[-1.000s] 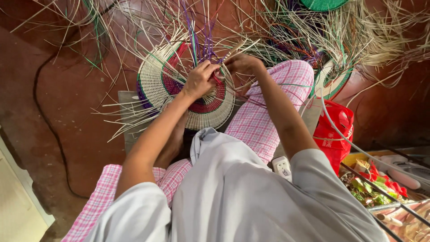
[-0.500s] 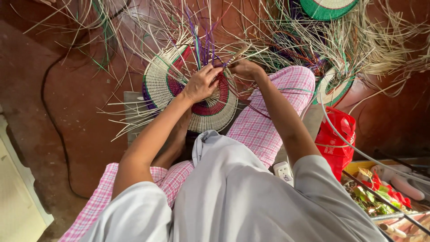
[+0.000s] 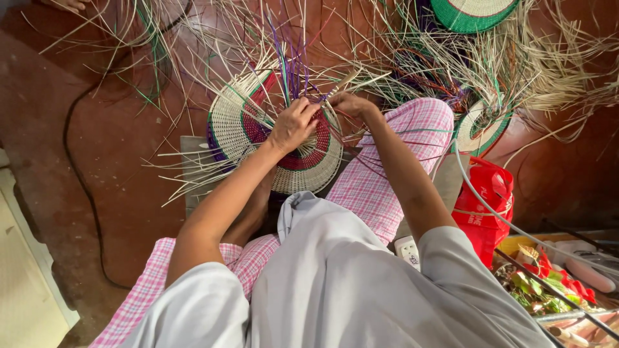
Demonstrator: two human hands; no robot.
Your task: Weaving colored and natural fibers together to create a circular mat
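Note:
A round woven basket [image 3: 248,129] in cream, red, green and purple rests between my knees, with loose straw strands sticking out all around its rim. My left hand [image 3: 293,124] lies on the basket's upper face, fingers curled around strands near the purple ones. My right hand [image 3: 348,103] is just to its right at the basket's edge, pinching thin strands between the fingertips. I sit in pink checked trousers [image 3: 400,154] and a grey top.
A green-rimmed woven basket [image 3: 474,9] lies at the top right, a smaller round woven piece [image 3: 480,125] beside my right knee. A red plastic bag [image 3: 487,200] and a tray of coloured bits [image 3: 554,283] are at the right. A black cable [image 3: 77,167] crosses the brown floor at left.
Both hands stay on the basket, working strands at its upper rim. The view has drifted slightly, so the basket sits a little lower and more central in frame.

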